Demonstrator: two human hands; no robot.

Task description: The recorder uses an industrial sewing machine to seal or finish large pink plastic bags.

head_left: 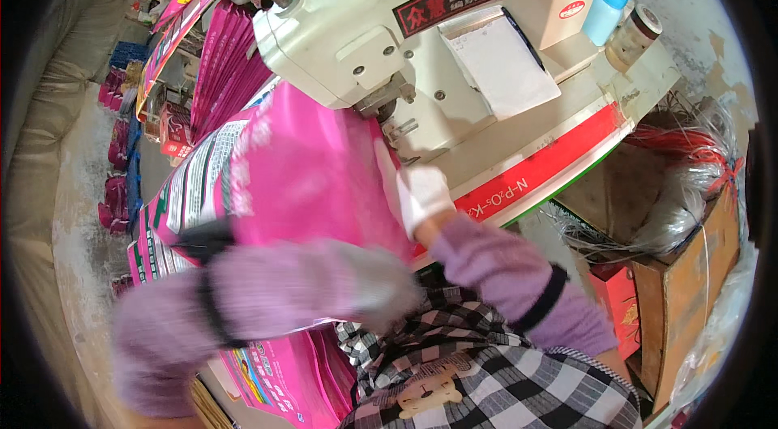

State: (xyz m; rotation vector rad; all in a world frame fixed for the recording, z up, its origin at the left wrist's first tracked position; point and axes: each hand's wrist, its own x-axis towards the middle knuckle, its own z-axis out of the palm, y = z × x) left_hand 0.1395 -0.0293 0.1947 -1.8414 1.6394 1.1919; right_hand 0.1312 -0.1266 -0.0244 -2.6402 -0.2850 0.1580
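A gloved right hand (421,194) presses flat, fingers together, on the edge of a pink bag (316,178) just beside the sewing machine (389,32) head. The left hand (381,287), blurred, lies on the bag's near edge; its grip cannot be told.

A worker's right hand (421,194), in a white glove, stretches forward with fingers flat and extended, lilac sleeve bent at the elbow. The left hand (377,287), blurred and grey-gloved, crosses the body, its forearm sleeved in lilac.
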